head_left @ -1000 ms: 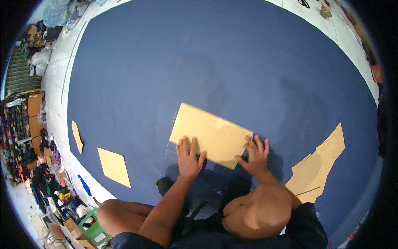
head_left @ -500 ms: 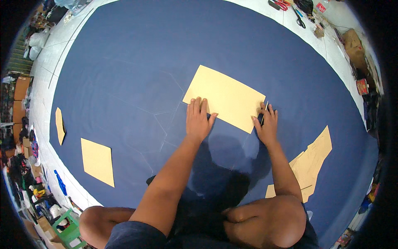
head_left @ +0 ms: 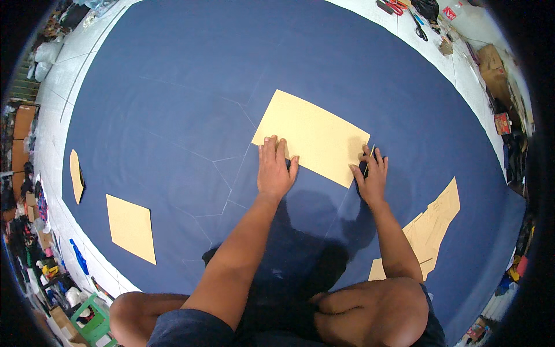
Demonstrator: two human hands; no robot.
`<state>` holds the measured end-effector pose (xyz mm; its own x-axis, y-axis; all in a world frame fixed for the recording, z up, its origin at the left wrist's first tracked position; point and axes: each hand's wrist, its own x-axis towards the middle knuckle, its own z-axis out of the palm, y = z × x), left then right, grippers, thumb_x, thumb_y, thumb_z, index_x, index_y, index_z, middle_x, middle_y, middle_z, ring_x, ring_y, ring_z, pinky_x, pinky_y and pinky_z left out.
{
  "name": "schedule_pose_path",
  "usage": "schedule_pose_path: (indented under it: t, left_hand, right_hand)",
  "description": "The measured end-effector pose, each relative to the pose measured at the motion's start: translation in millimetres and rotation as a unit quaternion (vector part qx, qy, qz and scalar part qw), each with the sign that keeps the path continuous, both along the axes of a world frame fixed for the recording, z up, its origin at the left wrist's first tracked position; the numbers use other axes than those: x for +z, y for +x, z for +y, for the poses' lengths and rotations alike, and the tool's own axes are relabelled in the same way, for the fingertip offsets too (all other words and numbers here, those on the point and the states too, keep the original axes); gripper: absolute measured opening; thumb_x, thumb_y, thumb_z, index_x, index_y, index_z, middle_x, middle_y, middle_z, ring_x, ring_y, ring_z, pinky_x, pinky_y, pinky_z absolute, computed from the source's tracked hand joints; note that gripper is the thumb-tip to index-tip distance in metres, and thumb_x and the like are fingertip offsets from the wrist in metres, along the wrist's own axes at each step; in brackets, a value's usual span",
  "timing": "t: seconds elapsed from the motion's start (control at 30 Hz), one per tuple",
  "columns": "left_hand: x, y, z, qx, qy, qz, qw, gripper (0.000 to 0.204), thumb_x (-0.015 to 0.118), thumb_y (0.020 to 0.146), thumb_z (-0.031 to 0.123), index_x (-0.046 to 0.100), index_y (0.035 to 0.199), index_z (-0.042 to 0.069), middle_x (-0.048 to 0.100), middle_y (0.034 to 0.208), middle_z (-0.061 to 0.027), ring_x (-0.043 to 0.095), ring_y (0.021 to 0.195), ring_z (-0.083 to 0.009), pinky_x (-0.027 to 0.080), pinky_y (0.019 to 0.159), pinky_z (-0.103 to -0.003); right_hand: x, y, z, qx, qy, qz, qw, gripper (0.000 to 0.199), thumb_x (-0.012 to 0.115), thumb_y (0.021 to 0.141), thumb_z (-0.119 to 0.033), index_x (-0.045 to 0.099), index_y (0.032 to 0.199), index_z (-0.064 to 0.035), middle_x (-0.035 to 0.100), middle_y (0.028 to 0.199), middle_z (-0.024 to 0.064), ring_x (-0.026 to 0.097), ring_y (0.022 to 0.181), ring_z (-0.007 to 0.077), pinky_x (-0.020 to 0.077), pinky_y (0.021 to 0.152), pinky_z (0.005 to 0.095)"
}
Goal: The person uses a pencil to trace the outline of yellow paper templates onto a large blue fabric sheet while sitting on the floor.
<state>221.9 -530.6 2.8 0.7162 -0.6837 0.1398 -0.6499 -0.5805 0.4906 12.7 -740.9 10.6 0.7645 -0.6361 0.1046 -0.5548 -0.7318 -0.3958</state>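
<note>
A yellow, roughly rectangular card pattern piece [head_left: 315, 130] lies on a wide spread of dark blue fabric [head_left: 173, 46]. My left hand [head_left: 276, 170] rests open on its lower left edge, the fingertips on the card and the palm on the cloth. At the card's right end is my right hand [head_left: 373, 173], with a thin pale stick [head_left: 373, 150] held between its fingers. The kind of stick is too small to make out. Thumb and fingertips of that hand touch or lie close to the card's edge. Faint pale lines [head_left: 230, 191] mark the fabric left of the card.
More yellow pattern pieces lie on the fabric: a four-sided one [head_left: 131, 229] and a narrow one [head_left: 76, 176] at left, and a stack [head_left: 430, 231] at right. Beyond the cloth are black-handled scissors [head_left: 421, 32], a green stool [head_left: 92, 321] and cluttered goods.
The view has shifted slightly. Both hands stay in almost the same places at the card, and the pale stick in my right hand sits at a slightly different angle.
</note>
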Motion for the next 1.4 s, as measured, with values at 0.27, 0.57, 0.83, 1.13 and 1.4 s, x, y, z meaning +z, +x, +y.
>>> schedule_pose_path:
  t: [0.27, 0.57, 0.83, 1.13, 1.4]
  left_hand:
    - [-1.4, 0.1, -0.2, 0.009, -0.022, 0.027, 0.999, 0.058, 0.065, 0.095, 0.029, 0.048, 0.141, -0.004, 0.039, 0.151, -0.0261, 0.03, 0.147, -0.0458, 0.022, 0.123, -0.058]
    - [-7.3, 1.2, -2.3, 0.008, -0.026, 0.013, 1.0, 0.062, 0.063, 0.097, 0.034, 0.047, 0.141, -0.006, 0.039, 0.151, -0.0273, 0.03, 0.147, -0.0456, 0.023, 0.123, -0.057]
    - [0.0, 0.0, 0.8, -0.024, -0.032, -0.031, 0.999, 0.079, 0.078, 0.086, 0.041, 0.046, 0.142, -0.006, 0.039, 0.151, -0.0302, 0.032, 0.144, -0.0487, 0.027, 0.119, -0.058]
    - [4.3, -3.1, -2.4, -0.019, 0.0, -0.027, 0.999, 0.083, 0.078, 0.085, 0.048, 0.048, 0.142, -0.004, 0.041, 0.15, -0.0276, 0.033, 0.144, -0.0464, 0.027, 0.121, -0.057]
    - [3.9, -1.2, -0.9, -0.019, 0.016, -0.045, 0.999, 0.083, 0.077, 0.085, 0.049, 0.047, 0.142, -0.003, 0.041, 0.15, -0.0272, 0.034, 0.144, -0.0461, 0.026, 0.121, -0.056]
  right_hand:
    - [3.0, 3.3, 0.6, -0.008, 0.0, 0.015, 1.0, 0.039, 0.072, 0.092, -0.038, 0.063, 0.115, -0.0082, 0.053, 0.152, 0.0078, 0.036, 0.147, 0.0393, 0.0147, 0.122, 0.0574]
    - [4.9, 2.1, 1.1, -0.006, 0.004, -0.002, 1.0, 0.042, 0.074, 0.089, -0.039, 0.063, 0.114, -0.0066, 0.055, 0.149, 0.0108, 0.038, 0.144, 0.0407, 0.0175, 0.121, 0.0573]
    - [7.1, -4.9, -8.2, 0.003, 0.029, -0.029, 0.999, 0.051, 0.076, 0.086, -0.047, 0.064, 0.114, -0.0061, 0.057, 0.147, 0.0125, 0.041, 0.143, 0.0393, 0.0204, 0.121, 0.0576]
    - [4.1, -6.8, -5.4, -0.007, 0.014, -0.022, 1.0, 0.046, 0.074, 0.089, -0.045, 0.063, 0.114, -0.0079, 0.057, 0.147, 0.0085, 0.04, 0.145, 0.0367, 0.0206, 0.121, 0.0567]
    - [3.4, -5.2, -4.2, -0.005, 0.018, -0.042, 0.999, 0.046, 0.073, 0.089, -0.046, 0.064, 0.113, -0.0082, 0.057, 0.147, 0.0103, 0.041, 0.144, 0.0365, 0.0205, 0.121, 0.0567]
